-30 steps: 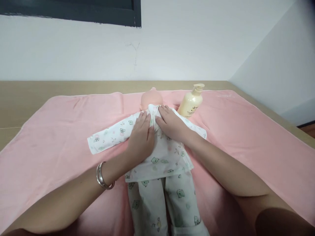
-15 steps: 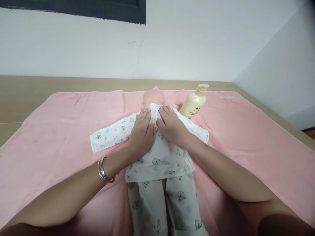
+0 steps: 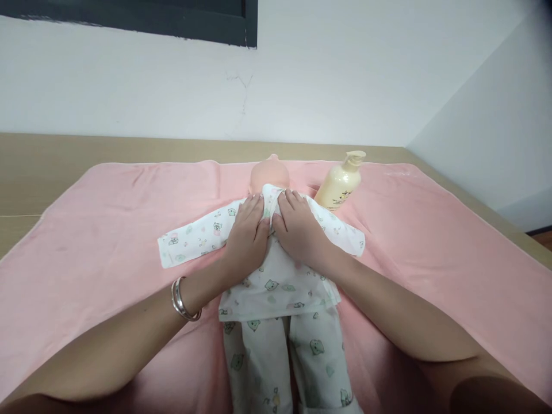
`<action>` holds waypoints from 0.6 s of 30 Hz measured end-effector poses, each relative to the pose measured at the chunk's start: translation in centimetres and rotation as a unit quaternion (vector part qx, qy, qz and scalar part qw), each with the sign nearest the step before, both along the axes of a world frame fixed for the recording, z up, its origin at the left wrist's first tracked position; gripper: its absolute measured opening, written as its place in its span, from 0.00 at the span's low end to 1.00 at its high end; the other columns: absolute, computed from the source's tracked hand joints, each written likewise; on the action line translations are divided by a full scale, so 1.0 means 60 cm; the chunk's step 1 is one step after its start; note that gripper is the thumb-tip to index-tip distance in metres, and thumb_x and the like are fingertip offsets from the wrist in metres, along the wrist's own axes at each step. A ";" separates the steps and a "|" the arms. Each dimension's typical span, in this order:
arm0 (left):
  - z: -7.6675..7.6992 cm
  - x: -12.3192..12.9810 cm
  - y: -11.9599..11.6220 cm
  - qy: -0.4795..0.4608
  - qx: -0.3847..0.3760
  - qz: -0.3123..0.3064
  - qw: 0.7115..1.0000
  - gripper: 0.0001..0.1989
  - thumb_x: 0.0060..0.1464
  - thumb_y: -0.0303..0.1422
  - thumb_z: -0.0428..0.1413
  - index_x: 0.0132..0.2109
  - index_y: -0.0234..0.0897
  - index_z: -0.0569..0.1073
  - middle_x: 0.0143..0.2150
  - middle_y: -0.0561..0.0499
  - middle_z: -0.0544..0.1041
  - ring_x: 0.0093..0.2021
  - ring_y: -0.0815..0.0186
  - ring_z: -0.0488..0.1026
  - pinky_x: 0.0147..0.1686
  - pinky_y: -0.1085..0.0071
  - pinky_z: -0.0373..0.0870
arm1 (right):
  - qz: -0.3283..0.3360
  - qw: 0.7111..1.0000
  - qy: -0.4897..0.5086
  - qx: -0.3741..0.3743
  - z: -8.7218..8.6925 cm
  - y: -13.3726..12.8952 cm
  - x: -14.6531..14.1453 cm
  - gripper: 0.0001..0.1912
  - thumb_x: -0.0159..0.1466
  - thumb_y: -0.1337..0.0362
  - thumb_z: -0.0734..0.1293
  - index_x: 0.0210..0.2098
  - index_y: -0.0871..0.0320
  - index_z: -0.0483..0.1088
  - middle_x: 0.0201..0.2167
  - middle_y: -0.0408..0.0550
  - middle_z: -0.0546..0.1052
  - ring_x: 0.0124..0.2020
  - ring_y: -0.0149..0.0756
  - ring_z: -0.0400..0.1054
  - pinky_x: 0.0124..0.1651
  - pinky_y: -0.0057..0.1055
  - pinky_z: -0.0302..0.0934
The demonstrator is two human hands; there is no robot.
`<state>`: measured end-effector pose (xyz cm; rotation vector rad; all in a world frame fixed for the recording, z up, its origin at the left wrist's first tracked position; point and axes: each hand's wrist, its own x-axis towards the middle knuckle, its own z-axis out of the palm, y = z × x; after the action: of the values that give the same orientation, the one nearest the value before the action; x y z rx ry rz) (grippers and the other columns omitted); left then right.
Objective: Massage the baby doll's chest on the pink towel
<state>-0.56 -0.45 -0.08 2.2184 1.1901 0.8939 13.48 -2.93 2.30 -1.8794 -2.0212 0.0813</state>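
A baby doll (image 3: 269, 174) lies face-up on a pink blanket (image 3: 107, 322), its head at the far end. It wears a white printed top (image 3: 276, 296) with the sleeves spread out and matching trousers (image 3: 317, 356). My left hand (image 3: 248, 238) rests flat on the left side of the doll's chest, fingers stretched toward its shoulder. Opposite it, my right hand (image 3: 302, 230) lies flat on the right side of the chest. The thumbs are close together near the middle. The cloth beneath both palms is hidden.
Beyond the right sleeve, a pale yellow pump bottle (image 3: 340, 183) sits tilted on the blanket. A wooden surface (image 3: 52, 150) shows around the blanket's edges. The white wall (image 3: 323, 80) rises behind, with a dark frame (image 3: 207, 26) at upper left.
My right hand has shifted slightly down and left over the doll's chest. My left hand stays nearly in place. The whole view has moved a little.
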 end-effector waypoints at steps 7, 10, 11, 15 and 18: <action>0.016 0.002 0.024 0.002 -0.053 0.009 0.999 0.29 0.62 0.32 0.39 0.69 0.31 0.55 0.73 0.45 0.53 0.74 0.60 0.46 0.73 0.53 0.44 | 0.004 1.000 -0.001 -0.004 0.008 -0.047 -0.027 0.30 0.69 0.64 0.51 0.67 0.76 0.53 0.69 0.71 0.53 0.72 0.61 0.41 0.71 0.57 0.43; 0.012 0.006 0.018 0.001 -0.032 0.019 0.999 0.29 0.63 0.33 0.38 0.69 0.32 0.56 0.73 0.43 0.54 0.74 0.58 0.47 0.72 0.50 0.45 | 0.018 1.000 0.012 -0.004 0.009 -0.040 -0.019 0.30 0.69 0.65 0.51 0.67 0.77 0.53 0.69 0.72 0.52 0.72 0.62 0.41 0.71 0.58 0.43; 0.009 0.007 0.013 0.005 -0.023 0.022 0.999 0.28 0.64 0.33 0.38 0.68 0.30 0.56 0.72 0.42 0.54 0.74 0.57 0.47 0.72 0.49 0.45 | 0.023 1.000 0.020 -0.008 0.009 -0.031 -0.013 0.30 0.69 0.65 0.51 0.66 0.76 0.54 0.69 0.72 0.53 0.72 0.61 0.42 0.70 0.59 0.44; -0.002 0.008 -0.003 0.009 0.000 0.018 1.000 0.28 0.65 0.37 0.38 0.68 0.30 0.57 0.72 0.40 0.54 0.74 0.56 0.46 0.72 0.49 0.42 | 0.031 0.997 0.059 -0.027 0.008 0.007 0.015 0.25 0.69 0.65 0.49 0.61 0.67 0.62 0.67 0.65 0.59 0.70 0.56 0.47 0.68 0.61 0.48; 0.002 0.004 0.010 0.014 -0.001 0.001 1.000 0.27 0.65 0.37 0.39 0.67 0.32 0.58 0.72 0.42 0.55 0.74 0.57 0.47 0.72 0.49 0.43 | 0.022 0.998 0.060 -0.007 0.003 0.005 0.013 0.26 0.69 0.63 0.49 0.61 0.67 0.61 0.67 0.64 0.60 0.71 0.56 0.45 0.69 0.61 0.46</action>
<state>-0.31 0.16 0.02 2.2341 1.2063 0.8657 14.23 -2.62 2.49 -1.7926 -1.9860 0.2159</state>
